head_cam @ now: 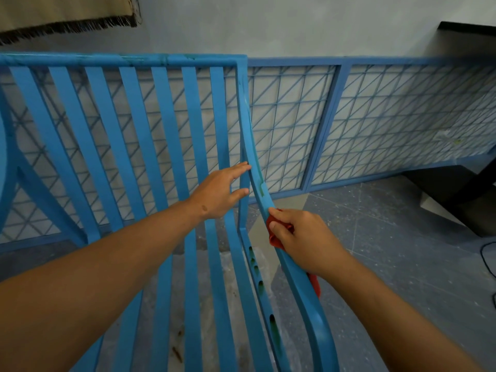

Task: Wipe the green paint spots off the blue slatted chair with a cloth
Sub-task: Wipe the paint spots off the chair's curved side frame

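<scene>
The blue slatted chair (166,146) fills the left and middle of the head view. Its right side rail curves down from the backrest to the armrest. Green paint spots (261,187) streak that rail just above my right hand, and more green marks (274,331) sit along the inner rail lower down. My right hand (300,240) grips a red cloth (276,237) and presses it against the side rail. My left hand (224,190) lies flat with straight fingers on the rightmost back slats, fingertips near the rail.
A blue wire-mesh fence panel (375,122) stands behind the chair against a pale wall. A black piece of furniture (461,183) stands at the right. A black cable (487,261) lies on the speckled grey floor. A fringed cloth (67,14) hangs at top left.
</scene>
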A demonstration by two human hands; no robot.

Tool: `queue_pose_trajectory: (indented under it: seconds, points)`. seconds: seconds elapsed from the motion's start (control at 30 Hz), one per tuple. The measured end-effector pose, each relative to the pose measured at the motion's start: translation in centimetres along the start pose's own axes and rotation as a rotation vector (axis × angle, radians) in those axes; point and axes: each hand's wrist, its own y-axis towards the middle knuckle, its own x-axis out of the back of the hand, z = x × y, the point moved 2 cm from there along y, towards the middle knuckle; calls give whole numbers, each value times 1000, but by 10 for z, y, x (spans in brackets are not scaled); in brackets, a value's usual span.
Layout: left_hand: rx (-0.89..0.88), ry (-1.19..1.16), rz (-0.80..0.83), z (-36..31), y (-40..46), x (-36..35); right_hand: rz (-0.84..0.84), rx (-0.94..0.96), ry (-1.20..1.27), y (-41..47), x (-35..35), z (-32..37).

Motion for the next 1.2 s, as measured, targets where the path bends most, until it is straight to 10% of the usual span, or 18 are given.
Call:
queue_pose_trajectory:
  seconds: [1.2]
  points:
    - [205, -366, 266, 20, 4, -18, -152, -289, 287, 81, -29, 2]
